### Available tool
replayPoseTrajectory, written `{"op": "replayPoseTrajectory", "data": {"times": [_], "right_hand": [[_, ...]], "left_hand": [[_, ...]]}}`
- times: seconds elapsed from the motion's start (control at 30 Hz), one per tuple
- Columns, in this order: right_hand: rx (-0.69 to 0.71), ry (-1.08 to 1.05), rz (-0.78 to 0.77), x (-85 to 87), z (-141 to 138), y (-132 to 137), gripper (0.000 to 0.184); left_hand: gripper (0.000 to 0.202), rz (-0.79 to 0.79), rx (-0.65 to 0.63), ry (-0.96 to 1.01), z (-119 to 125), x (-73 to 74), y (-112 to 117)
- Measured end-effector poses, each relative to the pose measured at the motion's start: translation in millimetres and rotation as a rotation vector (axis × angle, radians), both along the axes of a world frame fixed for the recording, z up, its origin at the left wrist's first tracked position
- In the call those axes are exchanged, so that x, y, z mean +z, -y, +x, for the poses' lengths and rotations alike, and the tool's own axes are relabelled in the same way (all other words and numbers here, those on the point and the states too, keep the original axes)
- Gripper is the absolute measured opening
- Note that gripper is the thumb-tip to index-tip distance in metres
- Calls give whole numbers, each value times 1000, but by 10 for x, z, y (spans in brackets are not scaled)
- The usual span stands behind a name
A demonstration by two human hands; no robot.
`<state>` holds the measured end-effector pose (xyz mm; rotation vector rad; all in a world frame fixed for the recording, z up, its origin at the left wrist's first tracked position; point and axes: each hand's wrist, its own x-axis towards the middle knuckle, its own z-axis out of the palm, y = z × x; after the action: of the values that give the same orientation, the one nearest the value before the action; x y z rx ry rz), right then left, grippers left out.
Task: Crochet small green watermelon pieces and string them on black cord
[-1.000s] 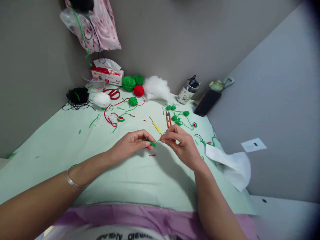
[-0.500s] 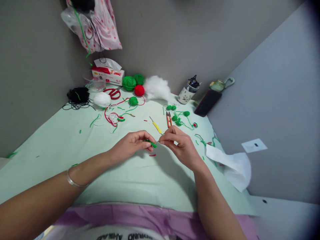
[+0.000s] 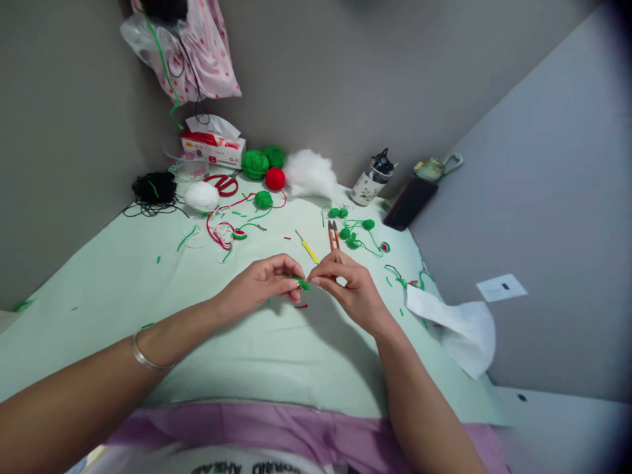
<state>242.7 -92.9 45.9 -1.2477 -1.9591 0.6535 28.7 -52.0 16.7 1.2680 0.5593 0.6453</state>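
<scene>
At far left on the tabletop point(image 3: 237, 368), a tangle of black yarn point(image 3: 154, 189), then a white yarn ball point(image 3: 201, 197) and red-handled scissors point(image 3: 226, 186). Below these, loose red yarn point(image 3: 210, 229) in loops. Farther right, near the middle, a left hand point(image 3: 264, 280) with a small green piece point(image 3: 303, 284) pinched between thumb and fingers, mostly covered, one edge out toward the right. Just behind, a yellow-handled hook point(image 3: 310, 251) and orange snips point(image 3: 334, 238) with points away from the wearer. Next, a right hand point(image 3: 351, 283), thumb and forefinger pressed together on a thin item point(image 3: 309, 281) right at that edge; strand or needle, too small to tell. Likely dangers here: a slip of the green piece from a loosened pinch; pulled or distorted stitches from too hard a tug; with a needle, a pricked left fingertip from a careless push; a knocked hook or snips from a sideways sweep of the right hand. Beyond, small green shapes point(image 3: 368, 224) with trailing threads, an easy snag for a sleeve or wrist; last, curled white paper point(image 3: 459, 329).
</scene>
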Motion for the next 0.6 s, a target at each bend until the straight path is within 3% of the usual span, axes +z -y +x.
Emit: {"op": "replayPoseTrajectory", "data": {"times": [0.27, 0.43, 0.6], "right_hand": [[-76, -49, -2, -84, -31, -16, 9], [-13, -148, -89, -96, -129, 29, 13], [53, -45, 9, -47, -173, 78, 17]], "left_hand": [[22, -45, 76, -13, 13, 11, 0], [23, -61, 54, -7, 26, 5, 10], [23, -11, 132, -26, 35, -24, -11]]}}
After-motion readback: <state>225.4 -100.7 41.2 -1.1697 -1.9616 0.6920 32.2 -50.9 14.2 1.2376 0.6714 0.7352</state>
